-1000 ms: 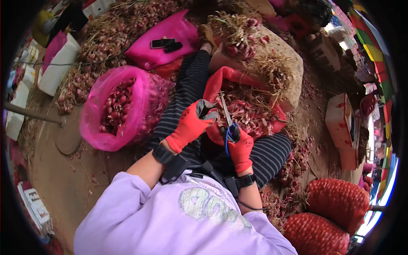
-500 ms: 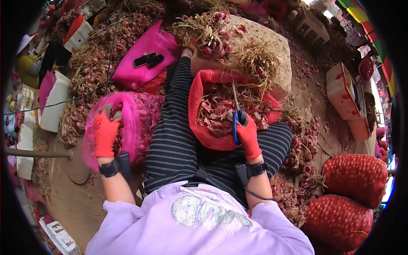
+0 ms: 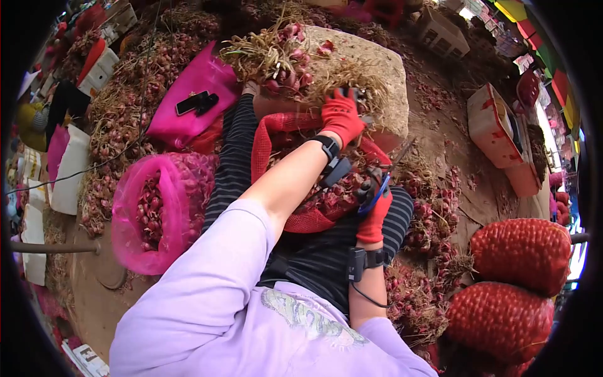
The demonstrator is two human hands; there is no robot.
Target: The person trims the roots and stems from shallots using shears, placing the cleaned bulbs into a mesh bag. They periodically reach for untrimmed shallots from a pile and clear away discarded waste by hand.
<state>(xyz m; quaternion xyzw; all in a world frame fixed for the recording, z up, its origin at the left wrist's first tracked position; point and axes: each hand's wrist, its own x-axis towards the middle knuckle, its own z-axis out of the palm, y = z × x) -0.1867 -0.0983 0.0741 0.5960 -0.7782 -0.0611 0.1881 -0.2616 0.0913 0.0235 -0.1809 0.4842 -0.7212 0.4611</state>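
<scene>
My left hand (image 3: 342, 118), in a red glove with grey fingertips, is on the near part of a dried stalk pile (image 3: 367, 78) on a pale stone block (image 3: 391, 66). Its fingers bend into the stalks, and the fingertips are partly hidden. My right hand (image 3: 375, 213), gloved alike, is closed round blue-handled scissors (image 3: 380, 188), whose blades point up and to the right. Between my legs sits a red mesh bag (image 3: 262, 147) holding shallots and loose skins, partly covered by my left arm. A bunch of shallots (image 3: 292, 63) with dry tops lies on the block's left side.
A pink mesh bag (image 3: 168, 207) of shallots stands open at left. A phone-like black device (image 3: 192, 103) lies on pink plastic (image 3: 169, 122). Two full red net sacks (image 3: 520, 256) sit at right. A foam box (image 3: 493, 122) stands farther back. Shallots (image 3: 433, 220) cover the ground.
My left hand has gone from the pink mesh bag across to the stalks on the stone block. My right hand has shifted slightly right, and the scissors now tilt rightward. The view has shifted.
</scene>
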